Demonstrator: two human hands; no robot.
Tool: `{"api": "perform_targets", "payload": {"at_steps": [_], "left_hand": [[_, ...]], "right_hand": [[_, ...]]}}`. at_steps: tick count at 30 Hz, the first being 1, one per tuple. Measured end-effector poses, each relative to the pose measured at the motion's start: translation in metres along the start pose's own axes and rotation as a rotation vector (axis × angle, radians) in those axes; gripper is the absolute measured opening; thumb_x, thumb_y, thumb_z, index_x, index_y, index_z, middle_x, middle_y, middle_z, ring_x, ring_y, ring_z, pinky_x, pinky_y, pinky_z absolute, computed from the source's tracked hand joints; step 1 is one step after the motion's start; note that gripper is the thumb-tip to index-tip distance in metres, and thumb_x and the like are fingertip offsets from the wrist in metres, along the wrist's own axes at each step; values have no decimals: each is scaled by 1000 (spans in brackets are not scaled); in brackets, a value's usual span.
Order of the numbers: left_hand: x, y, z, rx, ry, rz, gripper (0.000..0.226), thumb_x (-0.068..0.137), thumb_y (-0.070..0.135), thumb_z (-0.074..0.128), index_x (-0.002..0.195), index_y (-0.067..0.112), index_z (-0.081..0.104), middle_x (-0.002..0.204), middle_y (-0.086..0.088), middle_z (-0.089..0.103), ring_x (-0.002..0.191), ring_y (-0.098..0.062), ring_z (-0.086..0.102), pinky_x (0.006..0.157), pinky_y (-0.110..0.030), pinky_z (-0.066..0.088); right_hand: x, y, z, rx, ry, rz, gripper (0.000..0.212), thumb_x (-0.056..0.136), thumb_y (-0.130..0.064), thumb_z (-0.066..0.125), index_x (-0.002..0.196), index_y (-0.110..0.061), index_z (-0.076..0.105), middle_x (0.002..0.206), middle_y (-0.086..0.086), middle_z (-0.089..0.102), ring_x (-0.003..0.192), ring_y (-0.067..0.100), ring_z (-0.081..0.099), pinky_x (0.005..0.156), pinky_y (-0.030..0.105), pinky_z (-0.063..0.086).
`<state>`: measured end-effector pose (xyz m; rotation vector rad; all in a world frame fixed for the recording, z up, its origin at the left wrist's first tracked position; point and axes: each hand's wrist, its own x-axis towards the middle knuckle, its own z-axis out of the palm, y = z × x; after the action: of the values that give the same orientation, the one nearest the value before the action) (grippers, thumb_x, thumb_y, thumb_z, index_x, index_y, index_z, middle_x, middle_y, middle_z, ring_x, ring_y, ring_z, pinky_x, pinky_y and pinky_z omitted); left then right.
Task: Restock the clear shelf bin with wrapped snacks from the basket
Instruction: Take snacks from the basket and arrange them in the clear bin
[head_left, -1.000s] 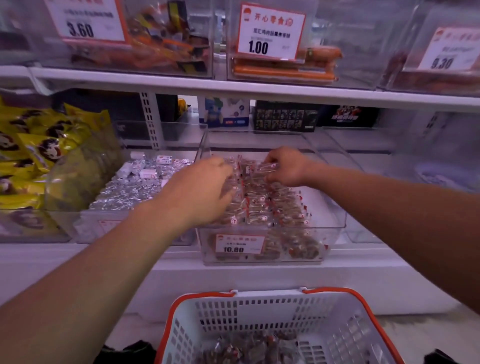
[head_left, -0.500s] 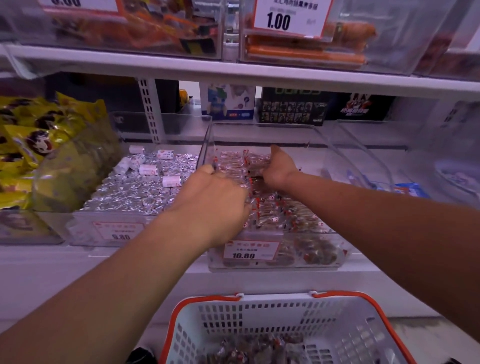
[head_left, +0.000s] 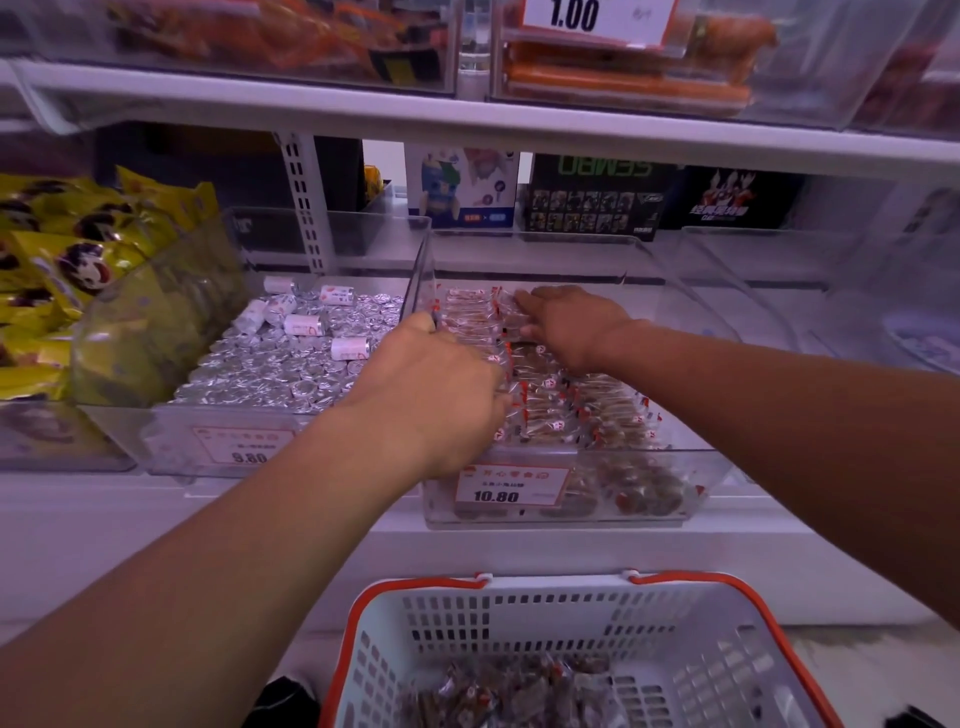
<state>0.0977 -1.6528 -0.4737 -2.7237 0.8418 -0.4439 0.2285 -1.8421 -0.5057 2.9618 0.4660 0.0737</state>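
**Both hands in the clear snack bin**

A white shelf (head_left: 311, 519) carries a row of clear bins. The clear bin (head_left: 571, 512) in the middle, with a price tag (head_left: 511, 486) reading 10.80 on its near wall, is partly filled with wrapped snacks (head_left: 571, 410). Below, near the camera, a white basket (head_left: 571, 618) with an orange rim holds more snacks (head_left: 509, 691) on its floor. To the left sits a bin of silver-foil sweets (head_left: 270, 374), and further left yellow bags (head_left: 62, 249).

The left hand (head_left: 436, 384) rests on the snacks at the bin's left side, fingers curled down; whether it grips anything I cannot tell. The right hand (head_left: 566, 325) lies further back, fingers spread flat on the snacks.
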Motion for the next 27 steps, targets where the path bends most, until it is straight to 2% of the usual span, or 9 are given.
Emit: {"api": "perform_targets", "payload": {"at_steps": [3,7,11,14,17,19,22,25,27], "left_hand": [[-1,0,-1,4,15,7,40,102,47,24,90,27,56,103,4,70,97,-19,61,87,-37,30],[0,1,-2,13,-15,-10,40,102,49,23,88,28,54,99,3,70,93,-18,60,88,-38,30],[1,2,-2,-56,-6,-41,31,100,49,31,87,28,51,98,3,69,93,-19,59,92,-39,31],[0,2,-5,-146,54,-68,24,97,41,43,94,24,58,101,1,69,96,-22,61,93,-38,36],[-6,3,-12,-240,203,-36,23,95,33,48,92,18,66,93,0,69,89,-24,63,86,-37,46],[-15,9,-17,-299,411,46,23,92,28,54,70,21,57,72,1,65,68,-23,60,69,-33,48],[-36,34,-8,-343,690,250,26,79,17,64,58,21,50,54,-1,55,50,-25,53,49,-28,41],[-62,74,31,-400,526,396,21,72,15,63,55,19,52,51,-3,53,47,-26,51,45,-28,38],[-81,103,71,-385,114,363,17,76,22,60,60,19,55,60,-5,61,55,-29,58,49,-30,39]], "right_hand": [[-5,0,3,25,-46,18,62,104,-41,36,156,-22,9,160,7,23,141,34,31,113,47,34],[2,0,-10,-73,-143,-12,59,104,-46,30,156,-23,14,160,8,24,143,33,25,116,46,25],[9,-5,-23,-123,-232,-11,64,100,-32,51,155,-22,20,159,8,25,144,31,24,116,46,25],[-6,-13,-39,3,-136,65,71,99,-43,49,156,-18,15,160,12,21,143,37,26,116,49,29],[-47,-27,-60,173,205,52,45,98,-27,48,141,-14,45,143,14,47,127,34,49,101,47,46],[-87,-38,-62,267,641,24,21,95,-26,48,102,-16,64,100,5,67,89,26,64,73,38,53],[-166,-51,-29,463,1113,-49,18,93,-25,52,78,-19,58,60,-8,49,55,11,45,52,26,34],[-225,-62,63,626,945,37,20,92,-24,52,72,-17,56,57,-2,49,53,15,45,53,29,33],[-248,-72,133,655,506,152,17,89,-25,56,75,-16,60,63,3,60,59,23,58,53,32,41]]}}
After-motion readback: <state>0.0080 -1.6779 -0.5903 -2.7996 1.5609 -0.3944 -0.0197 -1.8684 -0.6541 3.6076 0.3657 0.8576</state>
